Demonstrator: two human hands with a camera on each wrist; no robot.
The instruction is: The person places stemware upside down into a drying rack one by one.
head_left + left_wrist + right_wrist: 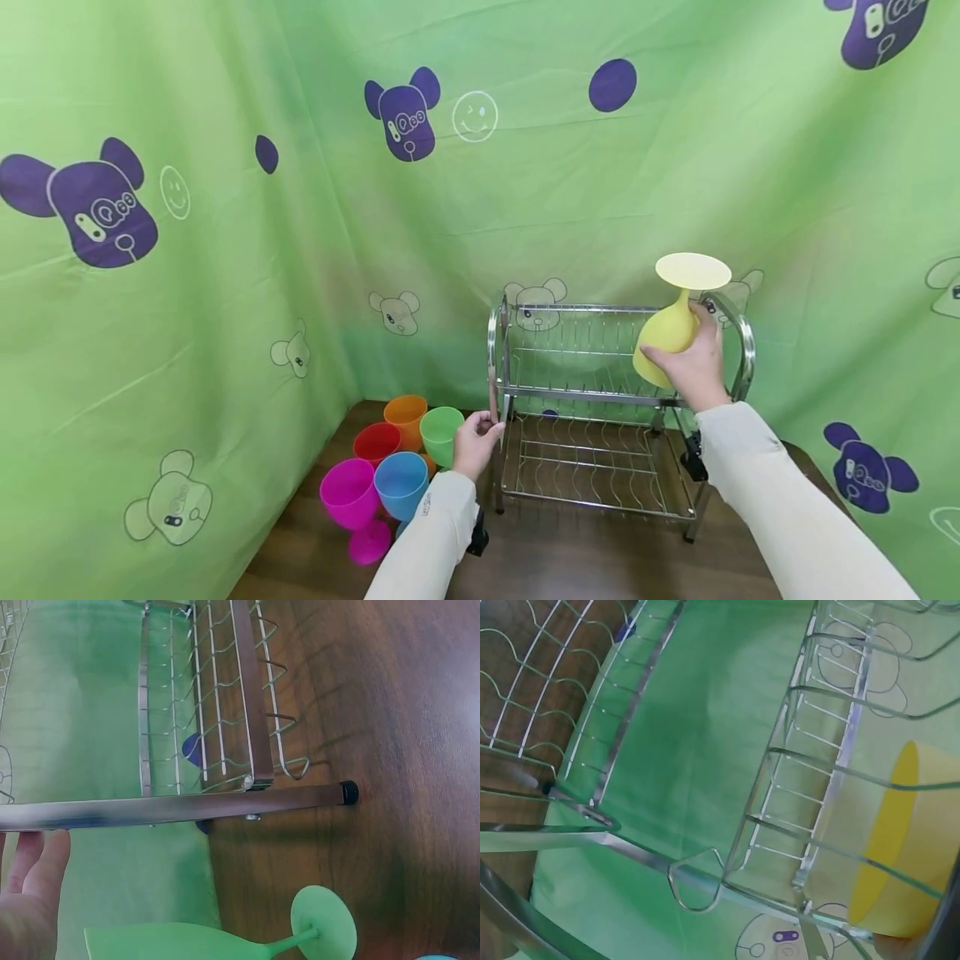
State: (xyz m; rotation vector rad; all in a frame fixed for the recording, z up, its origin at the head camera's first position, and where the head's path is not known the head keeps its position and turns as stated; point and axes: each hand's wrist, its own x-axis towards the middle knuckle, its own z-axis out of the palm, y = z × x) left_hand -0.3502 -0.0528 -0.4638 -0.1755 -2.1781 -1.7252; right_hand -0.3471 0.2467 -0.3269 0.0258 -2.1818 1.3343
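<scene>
In the head view my right hand (693, 358) grips a yellow plastic goblet (666, 340) round its bowl, fingers near the stem. Turned upside down, the goblet has its foot on top and its mouth tilted down over the right end of the dish rack's upper tier. The right wrist view catches the goblet's rim (889, 847) close to the wire prongs. My left hand (474, 444) pinches the left post of the metal dish rack (577, 396); its fingertips (56, 844) touch the post's edge in the left wrist view.
Left of the rack, several goblets stand upright: magenta (351, 492), blue (401, 483), red (377, 442), orange (405, 418) and green (441, 429). The rack stands on a brown wooden table (555, 558). Green patterned cloth (480, 192) hangs behind and at the sides.
</scene>
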